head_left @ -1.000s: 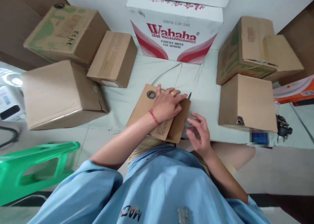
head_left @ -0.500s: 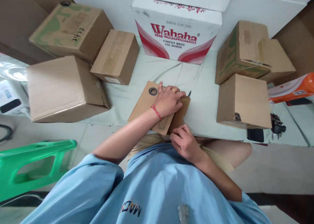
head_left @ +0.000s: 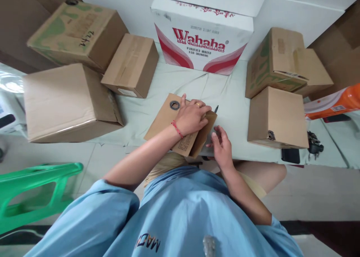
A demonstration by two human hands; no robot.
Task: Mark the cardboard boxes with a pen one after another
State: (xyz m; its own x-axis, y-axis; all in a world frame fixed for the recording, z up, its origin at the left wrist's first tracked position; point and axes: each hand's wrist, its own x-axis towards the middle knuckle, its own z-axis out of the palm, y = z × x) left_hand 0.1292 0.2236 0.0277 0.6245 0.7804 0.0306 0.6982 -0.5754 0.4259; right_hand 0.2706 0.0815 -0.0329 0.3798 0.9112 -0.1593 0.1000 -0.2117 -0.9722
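Note:
A slim brown cardboard box (head_left: 161, 118) lies slanted near the table's front edge, its right side gaping and printed text near its lower end. My left hand (head_left: 192, 116) grips it from above, fingers bent over toward its right edge. A dark ring-shaped mark or piece (head_left: 174, 105) with a square centre shows on the cardboard beside my fingers. Just right of the box, my right hand (head_left: 223, 148) is apart from it, fingers loosely parted and nothing visible in them. A dark pen-like tip (head_left: 216, 109) pokes out behind the box's right corner.
Several cardboard boxes (head_left: 70, 103) stand at left, and more boxes (head_left: 278, 118) at right. A white Wahaha carton (head_left: 201, 39) stands at the back. An orange-and-white bottle (head_left: 334, 101), keys (head_left: 315, 144) and a black phone-like object (head_left: 290, 155) lie right. A green stool (head_left: 62, 185) is at lower left.
My right hand has come away from the slim box's lower right edge, moved right and up, and its fingers have opened. My left hand stays on the box.

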